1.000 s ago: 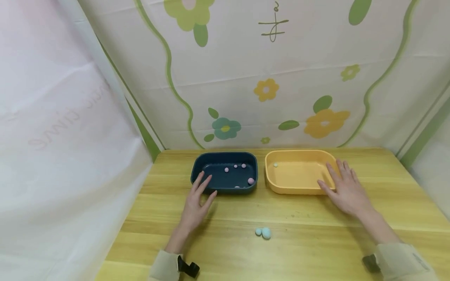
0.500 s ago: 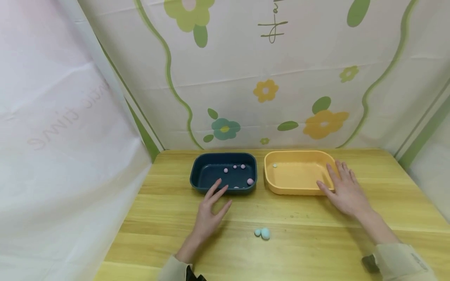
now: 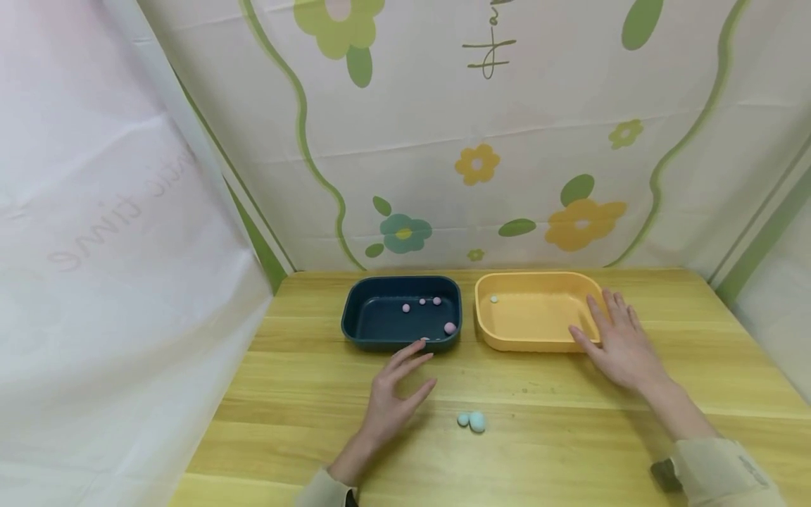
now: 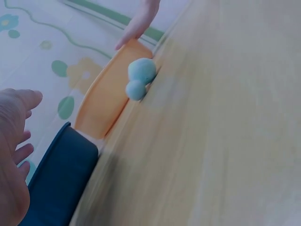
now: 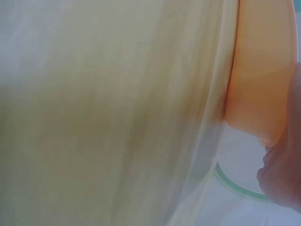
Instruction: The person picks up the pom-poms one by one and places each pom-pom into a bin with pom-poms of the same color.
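My left hand (image 3: 389, 401) hovers over the table just in front of the dark blue tray (image 3: 357, 310), its fingers loosely bent and holding nothing. Several small pink balls (image 3: 450, 328) lie inside that tray. To the right of the hand, two pale blue balls, one small (image 3: 463, 420) and one larger (image 3: 477, 422), sit side by side on the wood; the left wrist view shows them in front of the yellow tray (image 4: 110, 94). My right hand (image 3: 624, 348) rests at the yellow tray's right end, fingers spread against its rim. A tiny pale green ball (image 3: 494, 299) lies in that tray.
Both trays stand side by side near the back of the wooden table (image 3: 538, 458), a narrow gap between them. A floral white cloth (image 3: 405, 141) hangs right behind, and another white cloth (image 3: 127, 282) hangs along the left side.
My left hand has moved right and nearer to me, from over the blue tray's left front rim to the table in front of it. The right hand stays in place.
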Available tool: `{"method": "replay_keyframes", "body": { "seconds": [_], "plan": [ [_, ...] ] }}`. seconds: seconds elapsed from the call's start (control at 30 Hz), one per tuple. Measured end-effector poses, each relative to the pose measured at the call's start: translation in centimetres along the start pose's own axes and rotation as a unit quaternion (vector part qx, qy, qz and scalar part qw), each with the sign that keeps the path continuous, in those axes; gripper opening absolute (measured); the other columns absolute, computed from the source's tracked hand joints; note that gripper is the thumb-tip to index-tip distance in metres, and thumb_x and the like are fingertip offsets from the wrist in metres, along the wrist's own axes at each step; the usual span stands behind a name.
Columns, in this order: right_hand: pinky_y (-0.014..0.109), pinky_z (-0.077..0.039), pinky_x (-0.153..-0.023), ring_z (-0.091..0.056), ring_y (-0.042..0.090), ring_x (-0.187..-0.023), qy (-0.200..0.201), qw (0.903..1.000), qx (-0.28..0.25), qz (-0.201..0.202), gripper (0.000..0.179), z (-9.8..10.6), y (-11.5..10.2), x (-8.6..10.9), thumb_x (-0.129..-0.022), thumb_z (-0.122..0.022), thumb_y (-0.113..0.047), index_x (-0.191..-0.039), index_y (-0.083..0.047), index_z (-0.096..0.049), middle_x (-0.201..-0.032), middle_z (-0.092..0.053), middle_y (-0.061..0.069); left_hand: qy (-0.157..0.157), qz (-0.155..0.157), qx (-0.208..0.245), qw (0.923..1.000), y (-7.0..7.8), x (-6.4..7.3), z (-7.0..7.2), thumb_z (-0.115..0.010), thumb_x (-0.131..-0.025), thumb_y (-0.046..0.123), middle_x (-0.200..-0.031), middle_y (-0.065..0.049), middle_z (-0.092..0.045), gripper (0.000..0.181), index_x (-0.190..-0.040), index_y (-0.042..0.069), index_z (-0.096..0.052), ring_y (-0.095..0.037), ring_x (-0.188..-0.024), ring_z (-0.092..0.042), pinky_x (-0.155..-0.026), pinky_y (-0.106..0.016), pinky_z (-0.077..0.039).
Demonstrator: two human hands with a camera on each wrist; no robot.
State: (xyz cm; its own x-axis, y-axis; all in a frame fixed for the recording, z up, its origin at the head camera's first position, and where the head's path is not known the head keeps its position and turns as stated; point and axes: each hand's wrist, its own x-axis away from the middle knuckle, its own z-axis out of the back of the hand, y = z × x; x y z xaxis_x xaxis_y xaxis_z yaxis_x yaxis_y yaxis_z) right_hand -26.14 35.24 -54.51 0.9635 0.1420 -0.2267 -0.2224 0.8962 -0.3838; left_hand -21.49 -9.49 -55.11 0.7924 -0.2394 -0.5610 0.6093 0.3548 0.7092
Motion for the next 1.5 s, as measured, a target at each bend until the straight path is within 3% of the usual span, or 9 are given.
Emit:
{"method": "replay_keyframes", "body": {
  "seconds": [0.1, 0.2, 0.43, 0.57, 0.77, 1.3, 1.5],
  "plan": [
    [0.064, 0.011, -0.138, -0.001, 0.062, -0.167, 0.001, 1.0, -0.003, 0.0, 0.086, -0.1, 0.0, 0.0, -0.115, -0.048, -0.051, -0.174, 0.004, -0.017, -0.179, -0.003, 0.039, -0.01, -0.004, 0.014, 0.9998, -0.1, 0.1, -0.5, -0.086, -0.094, 0.005, -0.149, -0.015, -0.072, 0.037, -0.131, 0.009, -0.08, -0.036, -0.144, -0.065, -0.125, -0.03, -0.049],
    [0.065, 0.012, -0.138, 0.002, 0.061, -0.167, -0.003, 1.0, -0.007, 0.0, 0.087, -0.1, 0.0, 0.0, -0.116, -0.048, -0.051, -0.174, 0.004, -0.016, -0.179, -0.003, 0.04, -0.025, 0.01, 0.025, 0.9993, 0.0, 0.3, -0.9, -0.087, -0.095, 0.009, -0.147, -0.011, -0.073, 0.034, -0.128, 0.008, -0.081, -0.035, -0.144, -0.064, -0.126, -0.033, -0.049],
    [0.066, 0.012, -0.138, 0.003, 0.06, -0.168, -0.005, 0.9999, -0.011, -0.002, 0.087, 0.0, 0.0, 0.0, -0.116, -0.048, -0.051, -0.174, 0.004, -0.015, -0.179, -0.003, 0.04, -0.049, 0.041, 0.049, 0.9968, 0.2, 0.7, -1.7, -0.086, -0.096, 0.015, -0.143, -0.015, -0.075, 0.028, -0.122, 0.006, -0.083, -0.036, -0.145, -0.064, -0.126, -0.04, -0.049],
    [0.064, 0.012, -0.138, 0.003, 0.059, -0.168, -0.006, 0.9999, -0.01, -0.004, 0.087, -0.1, 0.1, 0.0, -0.116, -0.048, -0.052, -0.175, 0.003, -0.015, -0.179, -0.003, 0.04, -0.059, 0.041, 0.054, 0.9959, 0.3, 0.9, -2.3, -0.087, -0.096, 0.015, -0.14, -0.012, -0.077, 0.027, -0.121, 0.005, -0.084, -0.033, -0.139, -0.067, -0.123, -0.037, -0.052],
    [0.059, 0.012, -0.139, 0.004, 0.058, -0.168, -0.007, 0.9999, -0.013, -0.005, 0.087, -0.1, 0.1, 0.0, -0.116, -0.048, -0.052, -0.175, 0.003, -0.014, -0.179, -0.002, 0.039, -0.082, 0.064, 0.069, 0.9921, 0.7, 1.2, -2.8, -0.086, -0.097, 0.019, -0.137, -0.009, -0.079, 0.031, -0.124, 0.006, -0.083, -0.024, -0.134, -0.07, -0.119, -0.033, -0.054],
    [0.06, 0.01, -0.14, 0.004, 0.059, -0.168, -0.006, 0.9998, -0.018, -0.004, 0.087, -0.1, 0.2, -0.1, -0.116, -0.048, -0.051, -0.174, 0.004, -0.015, -0.179, -0.001, 0.039, -0.117, 0.069, 0.102, 0.9854, 1.1, 1.5, -4.0, -0.087, -0.097, 0.017, -0.129, -0.01, -0.081, 0.021, -0.114, 0.005, -0.085, -0.025, -0.127, -0.073, -0.114, -0.031, -0.057],
    [0.06, 0.01, -0.14, 0.004, 0.059, -0.168, -0.005, 0.9998, -0.017, -0.004, 0.087, -0.1, 0.2, -0.1, -0.115, -0.049, -0.051, -0.174, 0.004, -0.015, -0.179, -0.002, 0.04, -0.142, 0.091, 0.102, 0.9804, 1.3, 1.7, -4.5, -0.087, -0.097, 0.021, -0.131, -0.005, -0.081, 0.024, -0.116, 0.007, -0.085, -0.022, -0.128, -0.072, -0.115, -0.03, -0.056]
  ]
}}
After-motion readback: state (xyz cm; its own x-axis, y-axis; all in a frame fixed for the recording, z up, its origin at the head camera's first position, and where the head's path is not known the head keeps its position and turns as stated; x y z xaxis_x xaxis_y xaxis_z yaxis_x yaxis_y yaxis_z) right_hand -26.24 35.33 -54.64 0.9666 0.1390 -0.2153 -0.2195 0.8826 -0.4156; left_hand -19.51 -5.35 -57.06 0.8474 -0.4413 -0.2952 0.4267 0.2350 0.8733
